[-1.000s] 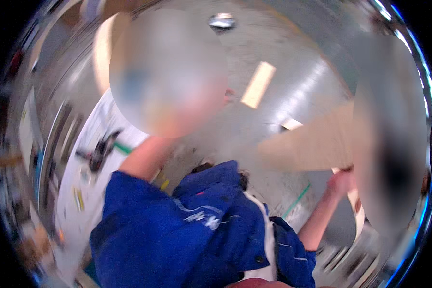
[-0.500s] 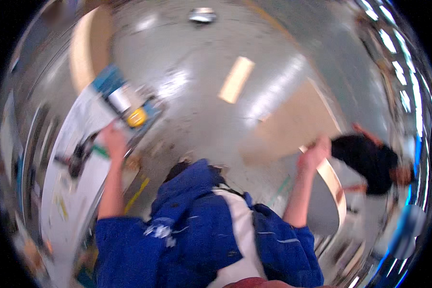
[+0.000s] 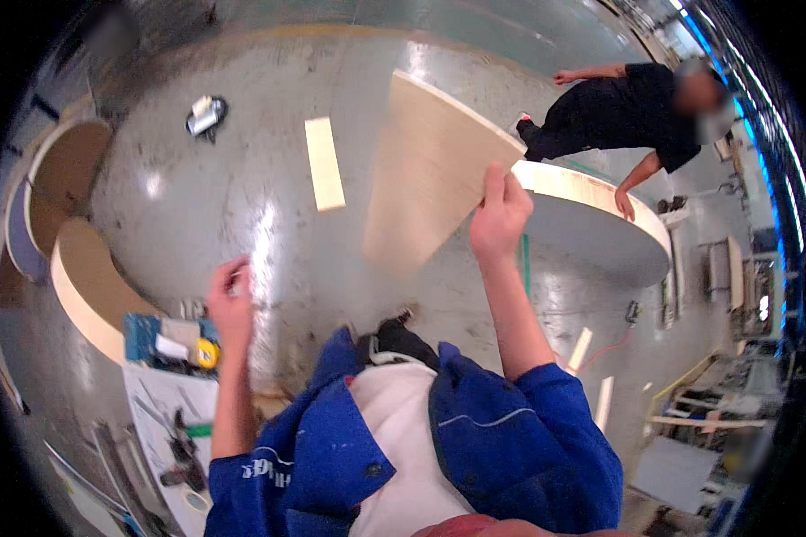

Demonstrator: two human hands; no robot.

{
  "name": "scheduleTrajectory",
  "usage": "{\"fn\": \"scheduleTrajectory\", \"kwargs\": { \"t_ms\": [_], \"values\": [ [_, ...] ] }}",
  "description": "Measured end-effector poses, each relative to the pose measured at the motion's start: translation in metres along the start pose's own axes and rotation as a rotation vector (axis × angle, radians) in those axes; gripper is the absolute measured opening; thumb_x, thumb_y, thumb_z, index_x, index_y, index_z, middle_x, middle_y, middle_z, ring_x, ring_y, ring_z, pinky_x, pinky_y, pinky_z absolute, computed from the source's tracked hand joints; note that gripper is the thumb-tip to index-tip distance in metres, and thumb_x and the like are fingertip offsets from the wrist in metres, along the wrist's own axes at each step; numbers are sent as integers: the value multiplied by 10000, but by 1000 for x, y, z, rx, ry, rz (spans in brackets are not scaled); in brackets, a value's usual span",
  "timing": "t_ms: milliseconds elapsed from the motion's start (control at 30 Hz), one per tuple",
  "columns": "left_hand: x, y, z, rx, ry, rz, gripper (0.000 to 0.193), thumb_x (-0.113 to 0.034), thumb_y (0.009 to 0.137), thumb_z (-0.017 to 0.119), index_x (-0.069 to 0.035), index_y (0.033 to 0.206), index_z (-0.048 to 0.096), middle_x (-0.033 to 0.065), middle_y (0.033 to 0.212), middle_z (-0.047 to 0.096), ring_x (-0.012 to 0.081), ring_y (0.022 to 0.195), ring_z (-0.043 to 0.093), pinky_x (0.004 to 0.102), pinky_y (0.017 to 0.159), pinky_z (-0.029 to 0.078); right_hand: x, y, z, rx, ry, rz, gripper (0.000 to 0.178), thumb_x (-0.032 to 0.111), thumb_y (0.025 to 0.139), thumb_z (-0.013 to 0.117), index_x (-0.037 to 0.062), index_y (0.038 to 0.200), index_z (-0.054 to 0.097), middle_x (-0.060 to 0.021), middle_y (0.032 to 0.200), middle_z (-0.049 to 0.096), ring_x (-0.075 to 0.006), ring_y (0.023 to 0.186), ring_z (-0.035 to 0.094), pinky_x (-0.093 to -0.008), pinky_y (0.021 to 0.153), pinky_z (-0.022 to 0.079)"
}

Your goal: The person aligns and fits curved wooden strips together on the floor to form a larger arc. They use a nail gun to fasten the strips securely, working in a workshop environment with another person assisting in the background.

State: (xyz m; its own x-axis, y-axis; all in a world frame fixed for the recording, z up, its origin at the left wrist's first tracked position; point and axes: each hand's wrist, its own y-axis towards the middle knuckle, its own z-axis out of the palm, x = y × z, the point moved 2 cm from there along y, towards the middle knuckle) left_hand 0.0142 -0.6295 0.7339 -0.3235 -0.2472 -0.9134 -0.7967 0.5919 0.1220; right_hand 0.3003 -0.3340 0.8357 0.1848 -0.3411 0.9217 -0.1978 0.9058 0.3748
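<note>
The left hand (image 3: 231, 297) is raised with fingers (image 3: 227, 270) loosely curled, the right hand (image 3: 501, 217) stretched farther forward, fingers folded in.

Blue short-sleeved work jacket (image 3: 528, 438) with white lettering (image 3: 266, 472) at left, pale piping (image 3: 488, 417) at right, open over a white shirt (image 3: 394, 430).

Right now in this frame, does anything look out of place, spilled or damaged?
Possibly: a pale rectangular board lies loose on the grey floor, with a silver-and-black object farther left. Both look stray, apart from the other pieces. No clear spill or damage shows; the bright floor patches look like reflections.
</note>
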Motion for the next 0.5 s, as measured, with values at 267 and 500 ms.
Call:
{"fn": "scheduleTrajectory", "kwargs": {
  "t_ms": [267, 500],
  "values": [
    [-272, 61, 172, 468, -347, 538, 605, -181, 889, 749, -5, 1416, 512, 146, 1273, 607, 232, 1135, 602, 365, 992, 485, 35, -13, -33, -156, -490, -520, 172, 56, 922, 687, -53, 1052, 711, -139, 857, 721, -247, 676, 663, -327, 650, 532],
    [-323, 68, 264, 589, -216, 288, 680, -253, 904, 766, 53, 1429, 462, 72, 1066, 581, 134, 954, 578, 266, 808, 504, 26, -1, -81, -174, -558, -731, 458, -17, 702, 738, -45, 1158, 697, -177, 1009, 727, -329, 916, 729, -407, 846, 613]
  ]
}}
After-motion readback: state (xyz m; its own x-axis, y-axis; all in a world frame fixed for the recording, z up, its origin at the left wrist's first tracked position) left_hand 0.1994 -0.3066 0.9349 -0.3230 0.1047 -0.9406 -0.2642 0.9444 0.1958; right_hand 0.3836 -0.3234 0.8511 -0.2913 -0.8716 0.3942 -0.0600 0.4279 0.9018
